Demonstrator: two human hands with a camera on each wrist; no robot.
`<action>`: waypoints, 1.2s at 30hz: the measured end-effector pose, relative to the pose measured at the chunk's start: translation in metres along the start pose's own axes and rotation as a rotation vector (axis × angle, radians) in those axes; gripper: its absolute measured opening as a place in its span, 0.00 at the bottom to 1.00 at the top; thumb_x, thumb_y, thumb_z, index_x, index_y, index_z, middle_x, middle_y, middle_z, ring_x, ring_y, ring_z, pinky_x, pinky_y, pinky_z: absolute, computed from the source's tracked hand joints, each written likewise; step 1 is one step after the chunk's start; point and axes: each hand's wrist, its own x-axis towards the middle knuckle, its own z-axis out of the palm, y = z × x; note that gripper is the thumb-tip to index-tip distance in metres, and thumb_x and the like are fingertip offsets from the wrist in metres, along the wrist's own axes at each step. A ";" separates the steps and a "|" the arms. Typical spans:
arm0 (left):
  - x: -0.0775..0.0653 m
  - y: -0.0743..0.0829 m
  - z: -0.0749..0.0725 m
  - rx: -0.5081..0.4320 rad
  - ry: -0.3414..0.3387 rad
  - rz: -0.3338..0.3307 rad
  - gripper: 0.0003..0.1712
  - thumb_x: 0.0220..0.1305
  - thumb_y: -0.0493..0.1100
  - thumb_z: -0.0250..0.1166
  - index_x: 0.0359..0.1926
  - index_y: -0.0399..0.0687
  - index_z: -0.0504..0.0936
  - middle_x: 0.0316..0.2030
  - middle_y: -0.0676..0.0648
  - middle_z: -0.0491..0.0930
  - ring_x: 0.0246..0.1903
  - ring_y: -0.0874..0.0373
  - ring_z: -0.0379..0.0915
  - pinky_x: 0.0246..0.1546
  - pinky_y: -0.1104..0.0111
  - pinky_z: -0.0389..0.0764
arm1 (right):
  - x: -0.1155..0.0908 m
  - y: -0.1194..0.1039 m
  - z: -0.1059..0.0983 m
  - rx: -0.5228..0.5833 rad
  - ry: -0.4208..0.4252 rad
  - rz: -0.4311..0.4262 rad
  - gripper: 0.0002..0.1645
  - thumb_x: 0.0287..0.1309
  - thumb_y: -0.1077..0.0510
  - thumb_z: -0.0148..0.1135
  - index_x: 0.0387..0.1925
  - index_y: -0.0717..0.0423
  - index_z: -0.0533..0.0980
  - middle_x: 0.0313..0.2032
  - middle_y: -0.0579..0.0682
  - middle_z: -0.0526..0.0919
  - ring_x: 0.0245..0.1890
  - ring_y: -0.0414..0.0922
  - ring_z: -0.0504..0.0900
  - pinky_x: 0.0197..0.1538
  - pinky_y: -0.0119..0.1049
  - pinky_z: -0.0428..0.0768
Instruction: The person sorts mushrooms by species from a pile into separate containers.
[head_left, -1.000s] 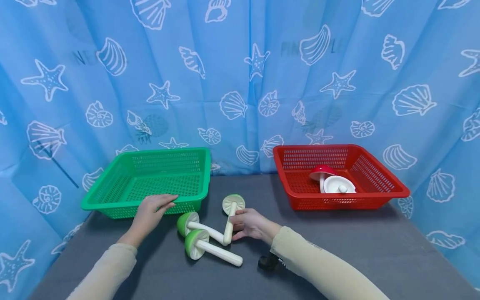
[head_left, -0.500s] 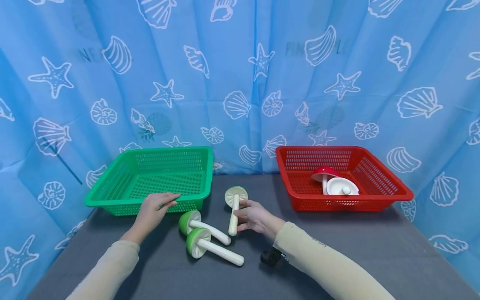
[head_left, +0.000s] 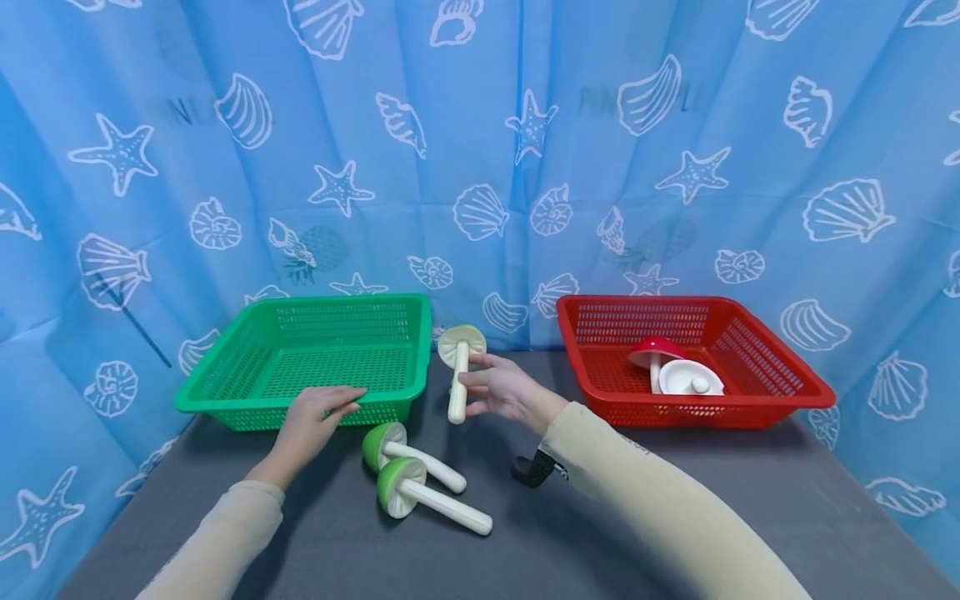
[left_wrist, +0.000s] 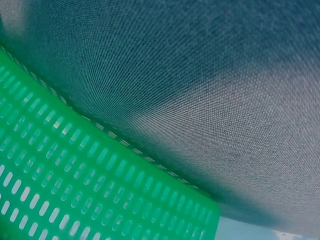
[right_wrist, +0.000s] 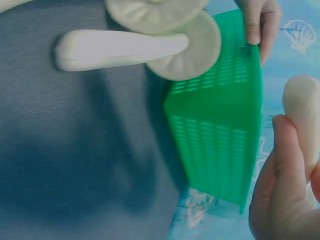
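My right hand [head_left: 513, 390] pinches the pale stem of a green-capped toy mushroom [head_left: 460, 379], held above the table with its cap toward the curtain. In the right wrist view the fingers [right_wrist: 287, 165] and thumb close on that stem [right_wrist: 302, 117]. At the front rim of the green basket [head_left: 300, 407], my left hand [head_left: 309, 421] holds on, thumb on the outer side. Nearer to me lie two more toy mushrooms with green caps, a rear one [head_left: 426, 462] and a front one [head_left: 447, 507], stems pointing right. The left wrist view shows the basket wall [left_wrist: 100, 165] but no hand.
A red basket [head_left: 712, 410] stands at the right, holding a red-capped mushroom [head_left: 657, 352] and an upturned one with a white underside [head_left: 686, 377]. Dark grey cloth [head_left: 600, 517] covers the table. A blue shell-print curtain [head_left: 480, 167] hangs behind. A black wrist device [head_left: 534, 469] hangs under the right sleeve.
My right hand has lifted the mushroom off the table, away from the other two and toward the curtain. The left hand stays at the green basket's rim. The view has shifted slightly.
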 end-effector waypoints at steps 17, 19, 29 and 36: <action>0.000 -0.002 -0.002 -0.003 0.002 -0.017 0.17 0.54 0.33 0.71 0.47 0.41 0.87 0.42 0.42 0.85 0.43 0.44 0.81 0.46 0.46 0.76 | 0.038 -0.030 0.052 0.056 -0.033 -0.013 0.31 0.69 0.68 0.53 0.71 0.60 0.61 0.61 0.63 0.70 0.55 0.54 0.75 0.24 0.35 0.81; 0.000 -0.002 -0.002 0.001 -0.001 -0.016 0.17 0.55 0.33 0.71 0.47 0.41 0.87 0.42 0.42 0.85 0.43 0.45 0.81 0.47 0.46 0.76 | 0.042 -0.033 0.057 0.052 -0.022 -0.008 0.30 0.69 0.68 0.54 0.70 0.60 0.62 0.62 0.63 0.70 0.58 0.55 0.74 0.26 0.35 0.81; 0.002 0.001 -0.004 -0.021 -0.041 -0.054 0.16 0.57 0.35 0.69 0.49 0.41 0.86 0.43 0.41 0.85 0.44 0.44 0.80 0.48 0.46 0.75 | 0.066 -0.040 0.082 0.025 0.026 0.013 0.31 0.67 0.66 0.57 0.69 0.55 0.65 0.63 0.59 0.69 0.60 0.57 0.72 0.55 0.49 0.79; 0.004 0.000 -0.003 -0.041 -0.068 -0.064 0.16 0.58 0.35 0.69 0.49 0.41 0.86 0.44 0.42 0.85 0.44 0.45 0.80 0.49 0.47 0.76 | 0.082 -0.037 0.093 -0.044 0.040 -0.016 0.32 0.66 0.68 0.57 0.70 0.57 0.64 0.64 0.61 0.69 0.61 0.59 0.71 0.53 0.52 0.79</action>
